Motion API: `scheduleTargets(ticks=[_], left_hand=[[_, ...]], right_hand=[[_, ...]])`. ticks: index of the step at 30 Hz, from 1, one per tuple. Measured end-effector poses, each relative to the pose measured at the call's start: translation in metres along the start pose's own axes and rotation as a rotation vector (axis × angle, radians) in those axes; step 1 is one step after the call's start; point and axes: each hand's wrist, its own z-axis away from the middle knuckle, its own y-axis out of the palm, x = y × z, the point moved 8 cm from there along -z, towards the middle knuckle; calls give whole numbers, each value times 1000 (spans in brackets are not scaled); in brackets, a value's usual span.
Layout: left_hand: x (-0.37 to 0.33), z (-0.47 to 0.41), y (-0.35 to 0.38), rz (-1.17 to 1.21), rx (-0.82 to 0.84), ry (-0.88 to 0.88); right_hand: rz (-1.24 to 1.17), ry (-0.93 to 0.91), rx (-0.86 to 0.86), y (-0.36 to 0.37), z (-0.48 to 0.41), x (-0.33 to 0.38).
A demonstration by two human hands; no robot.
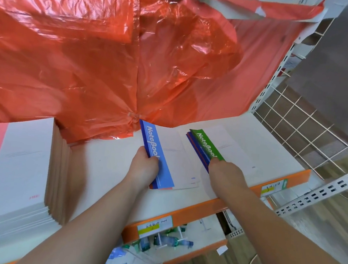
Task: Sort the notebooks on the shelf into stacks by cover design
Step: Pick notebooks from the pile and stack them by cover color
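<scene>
notebooks [238, 152] rest on the shelf [111, 168] right of the pink stack [19, 160]. your left hand [143, 167] grips the blue pile [162, 158] by its spine; your right hand [225, 172] grips the green-topped pile [207, 145], farther right, keeping designs apart.

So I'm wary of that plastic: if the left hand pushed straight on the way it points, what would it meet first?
Probably the red plastic sheet hanging behind. The left hand grips the blue-banded notebook, aimed toward the rear; depth is unclear.
</scene>
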Motion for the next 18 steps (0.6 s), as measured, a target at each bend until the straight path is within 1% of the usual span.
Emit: scheduleTargets(ticks=[4,7,9,11,12,14,15,17,18], left_hand=[[4,2,1,39,6,-11],[7,2,2,169,-6,-21],[8,4,6,264,3,-20],[7,6,6,200,-15,15],[7,6,3,153,-36,30],[8,5,-3,124,-54,31],[10,4,-4,123,-50,25],[11,4,-7,119,-43,14],[11,5,-8,112,-38,12]], right_hand=[[-23,-36,-139,-26,2,12],[-61,-165,-197,-34,11,59],[-185,-300,-209,-31,22,93],[-327,-407,-213,-28,31,110],[-407,-425,-195,-26,31,109],[-525,-355,-168,-23,22,90],[-509,-291,-171,-19,15,74],[-286,-120,-174,-6,1,37],[-162,-24,-124,4,-5,20]])
